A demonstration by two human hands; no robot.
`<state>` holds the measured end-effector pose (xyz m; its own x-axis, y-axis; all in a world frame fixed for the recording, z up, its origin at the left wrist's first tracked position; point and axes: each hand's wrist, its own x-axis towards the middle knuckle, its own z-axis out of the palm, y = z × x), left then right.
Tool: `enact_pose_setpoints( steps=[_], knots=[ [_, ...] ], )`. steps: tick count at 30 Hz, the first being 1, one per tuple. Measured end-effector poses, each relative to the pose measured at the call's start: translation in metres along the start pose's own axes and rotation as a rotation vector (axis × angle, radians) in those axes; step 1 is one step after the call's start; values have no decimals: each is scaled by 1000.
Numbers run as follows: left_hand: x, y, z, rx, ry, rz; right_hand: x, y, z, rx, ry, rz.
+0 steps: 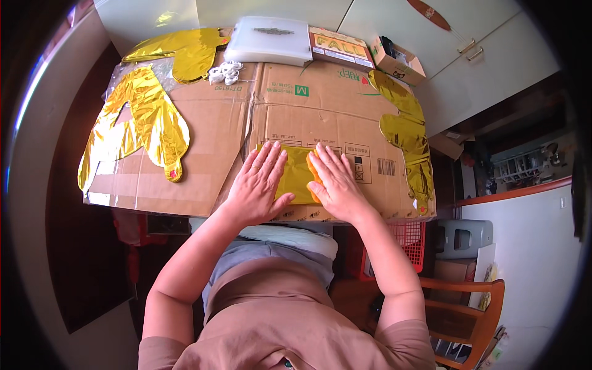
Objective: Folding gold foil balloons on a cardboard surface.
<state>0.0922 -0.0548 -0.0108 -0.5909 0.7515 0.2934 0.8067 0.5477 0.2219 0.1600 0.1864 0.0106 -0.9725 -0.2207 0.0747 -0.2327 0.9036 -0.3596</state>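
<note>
A folded gold foil piece (293, 176) lies flat on the cardboard in front of me. My left hand (256, 185) is flat on its left side, fingers stretched out and holding nothing. On its right side my right hand (338, 186) lies flat, fingers extended. An orange, soft-looking thing (312, 177) shows along the inner edge of that palm; most of it is hidden, so its kind cannot be made out. Flat gold foil balloons lie around: one (142, 117) at the left, another (191, 54) at the far left, and gold foil (407, 132) along the right edge.
Flattened cardboard (209, 129) covers the table. At its back are a bundle of white string (227, 73), a translucent white box (269, 42), a printed box (341, 48) and a small open carton (398, 60). A wooden chair (487, 324) and red basket (407, 243) stand right.
</note>
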Motion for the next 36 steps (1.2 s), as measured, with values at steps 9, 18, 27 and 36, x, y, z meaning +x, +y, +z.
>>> enact_pose_setpoints(
  steps=[9,18,27,36],
  knots=[
    [-31,-4,-30,-49,13,-96,-6,-1,9,-63,8,-21],
    [-49,1,-47,-149,54,-76,-8,0,9,-102,10,-42],
    [-47,2,-32,-143,3,31,8,-10,-10,93,102,-16],
    [-67,-7,-43,-148,167,-31,25,-26,22,13,62,-39]
  ],
)
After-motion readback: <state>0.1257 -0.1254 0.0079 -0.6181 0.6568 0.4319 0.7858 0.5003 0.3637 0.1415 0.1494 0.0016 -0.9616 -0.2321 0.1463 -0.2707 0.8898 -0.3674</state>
